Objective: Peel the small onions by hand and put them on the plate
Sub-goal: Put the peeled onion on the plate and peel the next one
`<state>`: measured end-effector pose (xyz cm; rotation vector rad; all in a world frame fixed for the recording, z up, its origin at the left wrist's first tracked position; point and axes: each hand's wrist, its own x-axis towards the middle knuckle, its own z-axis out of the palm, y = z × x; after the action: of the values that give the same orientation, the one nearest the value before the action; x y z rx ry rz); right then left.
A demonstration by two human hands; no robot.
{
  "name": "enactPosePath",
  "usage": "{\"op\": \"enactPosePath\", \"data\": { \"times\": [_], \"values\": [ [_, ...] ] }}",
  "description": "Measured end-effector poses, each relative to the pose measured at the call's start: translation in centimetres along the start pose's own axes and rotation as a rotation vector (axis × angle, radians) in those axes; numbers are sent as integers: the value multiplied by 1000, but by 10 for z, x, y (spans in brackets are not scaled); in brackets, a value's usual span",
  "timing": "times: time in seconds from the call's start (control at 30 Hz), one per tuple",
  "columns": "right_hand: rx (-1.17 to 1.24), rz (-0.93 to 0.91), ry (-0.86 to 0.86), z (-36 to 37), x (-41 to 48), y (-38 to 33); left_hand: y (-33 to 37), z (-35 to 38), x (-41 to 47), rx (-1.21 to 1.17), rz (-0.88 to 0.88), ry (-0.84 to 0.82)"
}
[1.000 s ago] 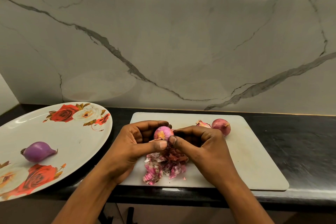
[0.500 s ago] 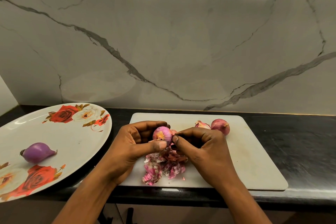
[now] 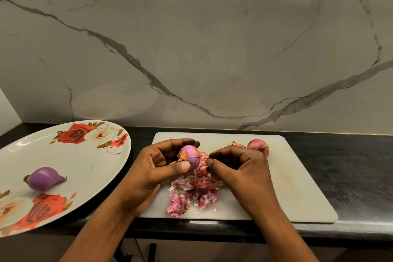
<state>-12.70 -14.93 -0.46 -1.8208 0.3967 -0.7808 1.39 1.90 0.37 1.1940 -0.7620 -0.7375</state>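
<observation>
Cutting board (image 3: 297,187): onion (image 3: 189,155) in left hand (image 3: 155,168) (right hand (image 3: 238,166) beside, pinching skin).

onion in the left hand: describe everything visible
The onion is small, round, pink-purple, with an orange patch of dry skin remaining: partly peeled. The left hand holds it above the cutting board, thumb across its front, fingers curled behind. The right hand seems to pinch a skin strip at its right side, over the peel pile.

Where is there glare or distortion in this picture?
Head view: light streaks glare on the glossy marble backsplash, which faintly mirrors the floral plate; the wide lens stretches that plate; the held onion is sharp.
</observation>
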Motion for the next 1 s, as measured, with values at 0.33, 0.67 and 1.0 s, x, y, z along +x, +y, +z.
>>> {"op": "enactPosePath", "data": {
  "times": [0.33,0.67,1.0],
  "values": [
    [61,-24,-95,1,-4,-10,-3,2,0,68,23,-36],
    [-16,-66,-83,0,-2,-8,-3,1,-1,51,27,-48],
    [25,-58,-76,2,-5,-14,-3,1,0,70,9,-13]
  ]
}}
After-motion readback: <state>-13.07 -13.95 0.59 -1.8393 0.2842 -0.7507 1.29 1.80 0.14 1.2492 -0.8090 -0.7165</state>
